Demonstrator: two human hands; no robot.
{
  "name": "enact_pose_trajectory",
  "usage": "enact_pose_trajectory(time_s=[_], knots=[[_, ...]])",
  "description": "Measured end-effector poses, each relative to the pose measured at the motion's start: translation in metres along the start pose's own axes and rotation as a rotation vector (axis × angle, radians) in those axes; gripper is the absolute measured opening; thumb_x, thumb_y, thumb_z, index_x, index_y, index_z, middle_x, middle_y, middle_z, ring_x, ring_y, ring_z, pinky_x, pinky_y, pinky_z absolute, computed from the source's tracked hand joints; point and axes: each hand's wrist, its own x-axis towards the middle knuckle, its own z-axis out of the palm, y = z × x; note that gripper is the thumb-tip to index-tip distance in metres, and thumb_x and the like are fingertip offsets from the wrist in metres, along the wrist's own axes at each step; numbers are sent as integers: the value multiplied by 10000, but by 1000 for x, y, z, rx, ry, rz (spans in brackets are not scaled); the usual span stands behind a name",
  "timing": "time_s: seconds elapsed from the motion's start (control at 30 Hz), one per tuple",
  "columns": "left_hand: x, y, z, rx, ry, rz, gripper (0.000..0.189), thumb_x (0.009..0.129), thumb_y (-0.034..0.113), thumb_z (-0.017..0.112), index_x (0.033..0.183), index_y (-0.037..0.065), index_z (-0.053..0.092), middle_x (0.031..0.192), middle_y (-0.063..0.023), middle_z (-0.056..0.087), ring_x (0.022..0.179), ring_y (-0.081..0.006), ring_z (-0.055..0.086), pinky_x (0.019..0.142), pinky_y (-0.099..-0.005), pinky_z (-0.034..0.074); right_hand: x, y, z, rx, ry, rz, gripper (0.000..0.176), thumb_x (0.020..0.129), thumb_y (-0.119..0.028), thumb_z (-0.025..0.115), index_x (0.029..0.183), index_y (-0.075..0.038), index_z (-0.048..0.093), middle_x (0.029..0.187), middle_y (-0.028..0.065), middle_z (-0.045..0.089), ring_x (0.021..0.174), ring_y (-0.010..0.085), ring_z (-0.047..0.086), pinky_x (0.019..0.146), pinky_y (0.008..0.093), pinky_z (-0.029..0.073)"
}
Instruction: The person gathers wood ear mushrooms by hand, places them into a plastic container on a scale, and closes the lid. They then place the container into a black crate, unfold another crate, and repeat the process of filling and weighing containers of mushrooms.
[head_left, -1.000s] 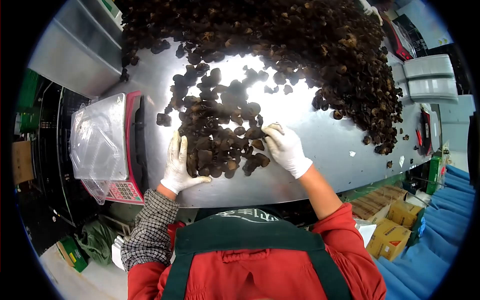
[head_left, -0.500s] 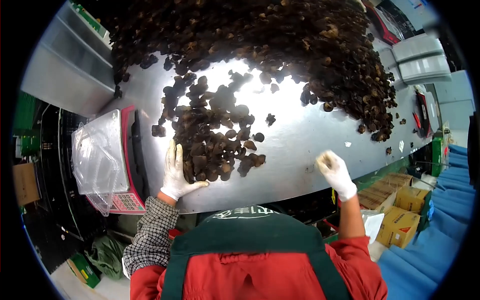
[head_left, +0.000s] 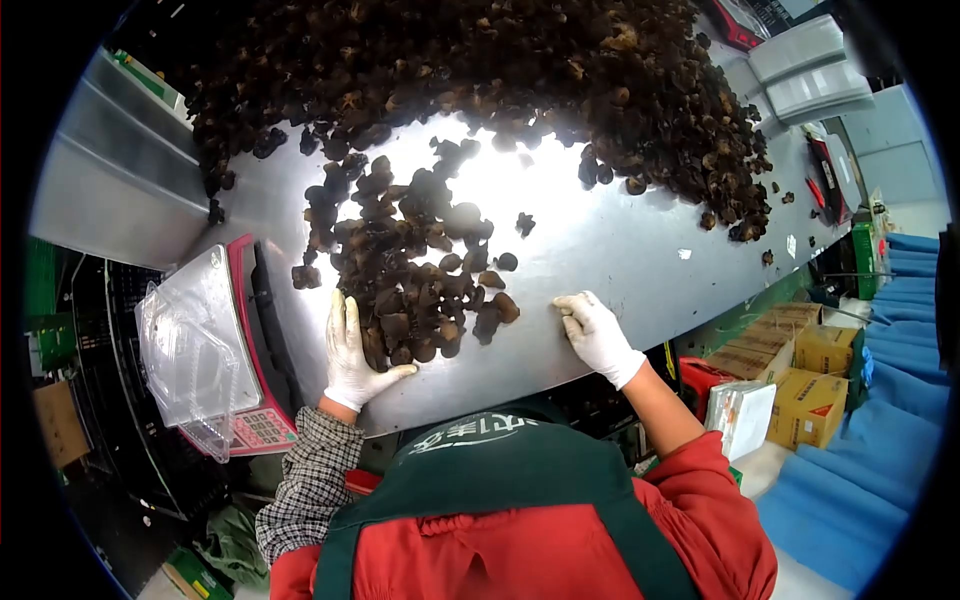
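My left hand [head_left: 350,362], in a white glove, lies on the metal table [head_left: 625,270] with thumb and fingers spread. Its fingers rest along the left near edge of a small pile of dark brown wood ear mushrooms [head_left: 405,275]. Also gloved in white, my right hand [head_left: 597,338] is at the table's near side, right of that pile and apart from it. Its fingers are loosely bent and point left, with a gap at the thumb and nothing visible in them. A much larger heap of mushrooms [head_left: 450,70] covers the far part of the table.
To the left stands a red-edged scale [head_left: 262,432] with clear plastic trays [head_left: 190,355] on it. A metal bin [head_left: 120,170] rises behind it. Another scale [head_left: 832,180] and stacked white trays [head_left: 815,80] are at the right. Cardboard boxes [head_left: 805,405] sit beyond the near edge.
My right hand has moved left across the table toward the small pile, and its fingers have uncurled somewhat. My left hand stays at the pile's edge. The view has shifted slightly.
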Motion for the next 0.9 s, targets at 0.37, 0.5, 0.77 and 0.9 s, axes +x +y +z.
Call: enact_pose_trajectory(time_s=[0.37,0.5,0.77,0.9], knots=[[2,0,-1,6,6,-18,1349,510,574,849,1489,28,99,1500,-282,147,1385,-440,194,1129,-511,214,106,1,-8,-60,13,61,123,791,-34,560,898,-15,618,913,158,605,931,340,566,845,404,456],[1,-4,0,-14,11,7,1362,510,587,843,1491,27,84,1502,-294,130,1389,-447,183,1128,-514,206,-19,24,-82,-160,-36,264,165,783,-96,616,934,-40,651,967,147,632,972,360,574,901,437,464],[5,-4,-5,34,-7,-67,1450,466,620,841,1491,15,14,1498,-340,40,1404,-480,72,1140,-551,112,-6,-40,-8,-239,-65,8,1082,599,-336,862,1459,-45,275,1463,278,271,1325,460,290,1092,513,277],[37,-8,-13,7,-120,-68,1496,419,621,853,1493,18,3,1504,-338,1,1405,-492,38,1141,-566,84,70,-56,48,-194,-119,-231,1186,561,-439,860,1470,-27,219,1454,354,203,1378,483,190,1125,573,168]])
